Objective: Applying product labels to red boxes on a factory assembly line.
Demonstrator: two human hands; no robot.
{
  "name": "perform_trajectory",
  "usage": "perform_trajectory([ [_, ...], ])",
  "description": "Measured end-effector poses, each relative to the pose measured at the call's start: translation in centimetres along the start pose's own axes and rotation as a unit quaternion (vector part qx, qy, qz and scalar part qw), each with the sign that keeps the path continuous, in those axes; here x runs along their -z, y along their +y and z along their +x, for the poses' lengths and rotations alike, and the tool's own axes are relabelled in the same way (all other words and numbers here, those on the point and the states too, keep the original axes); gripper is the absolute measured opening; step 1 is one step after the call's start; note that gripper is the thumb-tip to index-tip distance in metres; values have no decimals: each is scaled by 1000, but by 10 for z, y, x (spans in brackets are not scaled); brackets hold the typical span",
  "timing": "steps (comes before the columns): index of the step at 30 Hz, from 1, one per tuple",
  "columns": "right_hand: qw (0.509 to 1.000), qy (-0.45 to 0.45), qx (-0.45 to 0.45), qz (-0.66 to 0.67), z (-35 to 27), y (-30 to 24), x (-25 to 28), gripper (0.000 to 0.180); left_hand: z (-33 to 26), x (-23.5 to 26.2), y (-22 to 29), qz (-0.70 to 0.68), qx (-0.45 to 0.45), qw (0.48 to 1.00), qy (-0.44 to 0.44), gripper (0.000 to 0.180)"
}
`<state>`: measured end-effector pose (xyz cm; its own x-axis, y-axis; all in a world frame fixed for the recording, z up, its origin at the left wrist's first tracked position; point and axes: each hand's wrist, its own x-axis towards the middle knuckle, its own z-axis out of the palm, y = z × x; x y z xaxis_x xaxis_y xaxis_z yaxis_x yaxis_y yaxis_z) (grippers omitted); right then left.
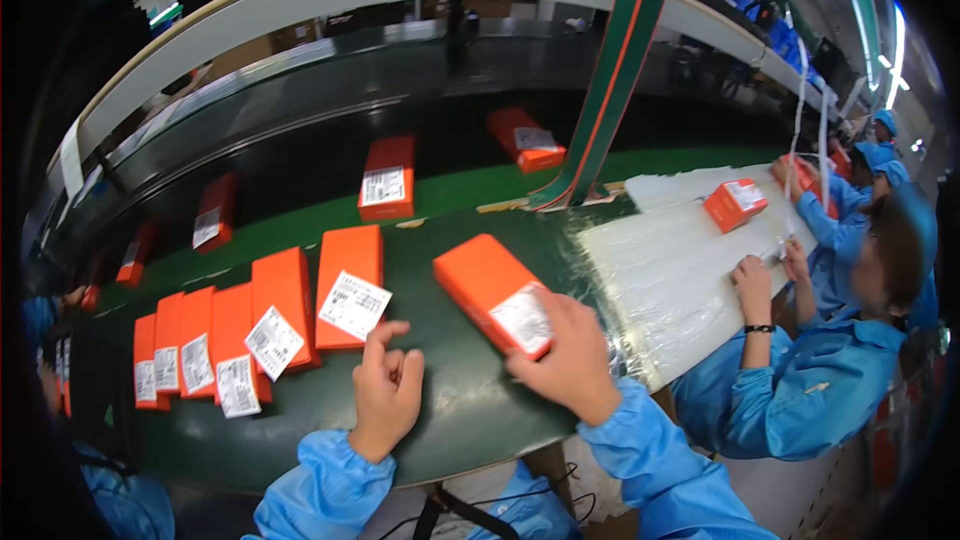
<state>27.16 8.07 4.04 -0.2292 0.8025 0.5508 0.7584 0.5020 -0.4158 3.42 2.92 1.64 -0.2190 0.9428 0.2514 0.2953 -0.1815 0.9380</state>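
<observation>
My right hand (568, 358) grips the near end of an orange box (487, 286) with a white label, resting on the dark green table (470, 410). My left hand (386, 390) is loosely curled with nothing in it, its fingers just below another orange labelled box (348, 285). To the left of that box lies a row of several overlapping orange boxes (215, 340), each with a white label at its near end. Both of my sleeves are blue.
More orange boxes (387, 176) ride on the dark conveyor belt (300, 150) beyond the table. To my right a person in blue (830, 380) works at a white plastic-covered surface (670, 270) with an orange box (735, 204). A green and orange post (605, 90) leans up.
</observation>
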Motion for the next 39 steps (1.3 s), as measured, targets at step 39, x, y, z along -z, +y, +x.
perform_trajectory([
  [39,976,-80,-141,-147,48,28,-63,87,230,-11,42,300,70,950,46,55],
])
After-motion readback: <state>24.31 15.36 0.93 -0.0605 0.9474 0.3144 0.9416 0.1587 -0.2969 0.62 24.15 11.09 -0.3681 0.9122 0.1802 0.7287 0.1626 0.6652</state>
